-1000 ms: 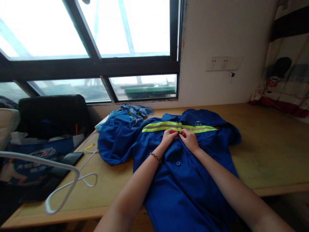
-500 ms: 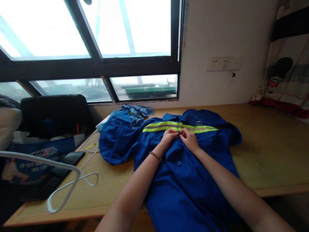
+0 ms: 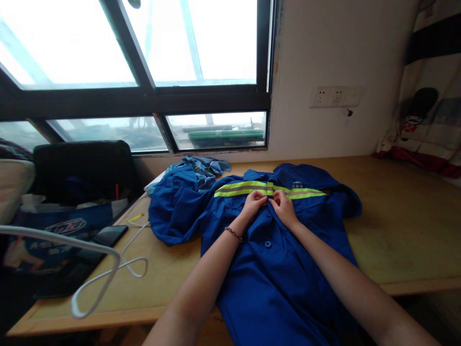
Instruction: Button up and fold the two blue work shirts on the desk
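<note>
A blue work jacket (image 3: 252,278) with a yellow-and-grey reflective chest band lies spread on the table, its front hanging over the near edge. Just below the band, at the front opening, my left hand (image 3: 254,203) pinches the cloth edge. My right hand (image 3: 282,206) is closed on the same placket from the other side, fingertips almost meeting the left ones. Whatever small part is between the fingers is hidden. Lower down the front, a blue button (image 3: 267,244) shows. A beaded bracelet (image 3: 233,234) circles my left wrist.
Lighter blue clothing (image 3: 205,168) is heaped behind the left sleeve. A white cable (image 3: 117,264) loops over the left side of the wooden table (image 3: 403,230), near a dark phone (image 3: 111,234). A blue bag (image 3: 68,230) and a black chair back (image 3: 84,168) stand left. Window and wall close off the back.
My right fingers have shifted slightly and opened a little at the placket. My left hand stays almost in place, and the jacket lies the same.
</note>
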Demonstrator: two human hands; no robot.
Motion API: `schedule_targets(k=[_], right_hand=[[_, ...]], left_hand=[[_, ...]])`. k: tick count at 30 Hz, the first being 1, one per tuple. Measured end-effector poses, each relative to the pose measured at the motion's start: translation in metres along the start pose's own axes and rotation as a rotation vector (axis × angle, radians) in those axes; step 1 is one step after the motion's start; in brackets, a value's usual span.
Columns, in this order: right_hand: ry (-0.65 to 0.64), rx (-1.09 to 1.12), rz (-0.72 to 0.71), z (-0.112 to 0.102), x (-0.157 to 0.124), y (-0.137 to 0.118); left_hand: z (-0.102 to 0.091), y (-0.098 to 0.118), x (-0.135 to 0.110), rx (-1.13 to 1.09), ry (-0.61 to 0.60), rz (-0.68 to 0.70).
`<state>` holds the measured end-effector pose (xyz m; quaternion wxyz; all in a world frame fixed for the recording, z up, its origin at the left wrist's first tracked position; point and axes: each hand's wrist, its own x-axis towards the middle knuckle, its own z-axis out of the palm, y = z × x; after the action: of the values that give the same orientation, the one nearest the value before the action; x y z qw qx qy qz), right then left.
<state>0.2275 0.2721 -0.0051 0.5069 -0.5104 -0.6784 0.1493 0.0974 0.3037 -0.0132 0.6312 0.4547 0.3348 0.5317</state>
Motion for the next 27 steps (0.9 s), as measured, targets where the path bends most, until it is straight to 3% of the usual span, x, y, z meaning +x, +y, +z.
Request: schedule_targets(k=[4,10,14,20,24,27], right_hand=[[0.002,0.000,-0.020,-0.002,0.001,-0.003],[-0.016,-0.025,-0.172,-0.006,0.000,-0.011],[-0.048,-0.012,-0.141,-0.005,0.003,-0.007],[-0.285,0.201,0.247,-0.010,0.006,-0.002],[-0.254,0.205,0.540,-0.021,-0.005,-0.007],[-0.337,0.401,0.675,-0.032,-0.013,-0.016]], left_hand=[[0.001,0.000,-0.001,-0.061,0.022,-0.038],[0.004,0.002,-0.004,-0.234,0.018,-0.056],[0.004,0.001,-0.003,-0.214,0.008,-0.034],[-0.001,-0.004,0.007,0.013,-0.002,0.096],[-0.006,-0.008,0.023,0.207,0.000,0.186],[-0.011,-0.008,0.038,0.299,0.005,0.226]])
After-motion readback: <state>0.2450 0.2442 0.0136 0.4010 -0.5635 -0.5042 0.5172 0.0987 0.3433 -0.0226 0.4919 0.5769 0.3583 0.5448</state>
